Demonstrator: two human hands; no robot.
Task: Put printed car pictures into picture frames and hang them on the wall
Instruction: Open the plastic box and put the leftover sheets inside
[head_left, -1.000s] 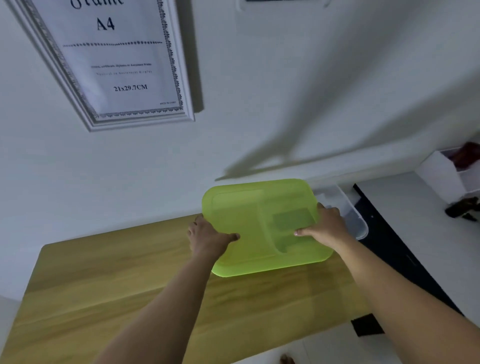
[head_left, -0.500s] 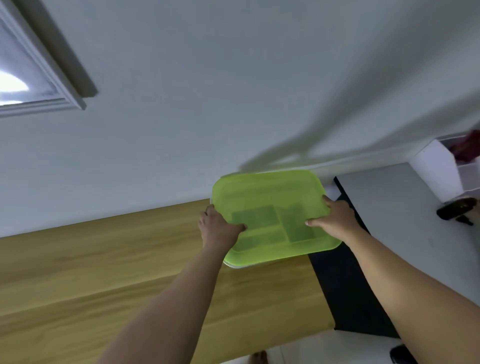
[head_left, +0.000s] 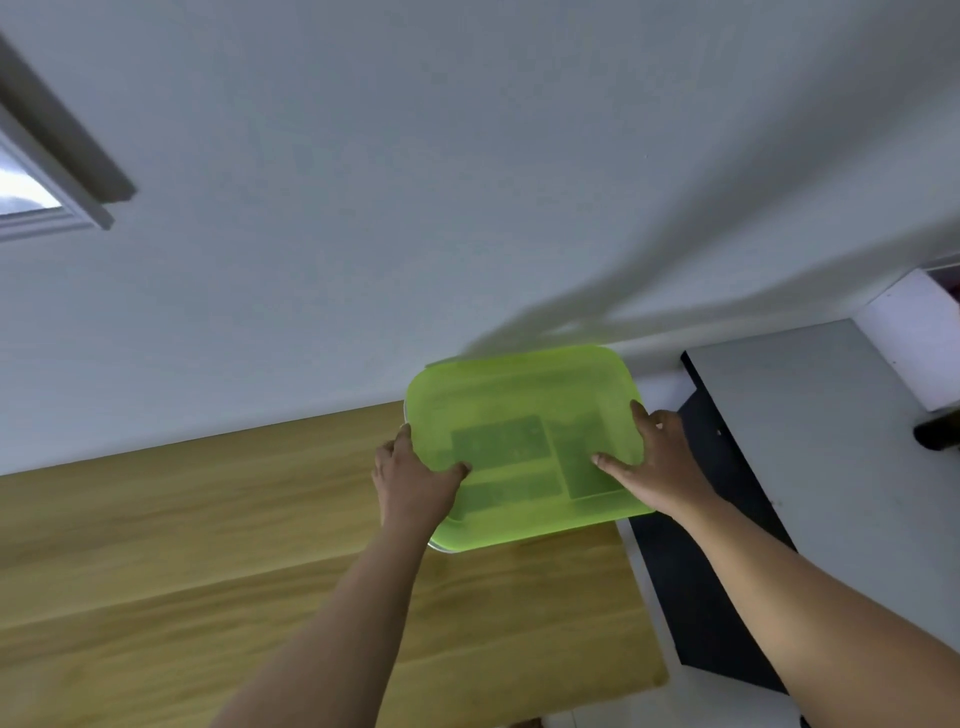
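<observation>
Fingers (head_left: 402, 436) of left hand (head_left: 410, 483) curled round green lid (head_left: 519, 395) edge, right hand (head_left: 662, 467) gripping opposite edge, both arms outstretched

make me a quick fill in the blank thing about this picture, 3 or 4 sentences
1. The translucent plastic lid held in both hands is ____ in colour.
2. The left hand and the right hand each press a ____ on top of the lid.
3. The lid is over the far right end of a light ____ table.
4. The white picture frame hangs on the pale wall at the upper ____ of the view.

Missing words: green; thumb; wooden; left.
</observation>
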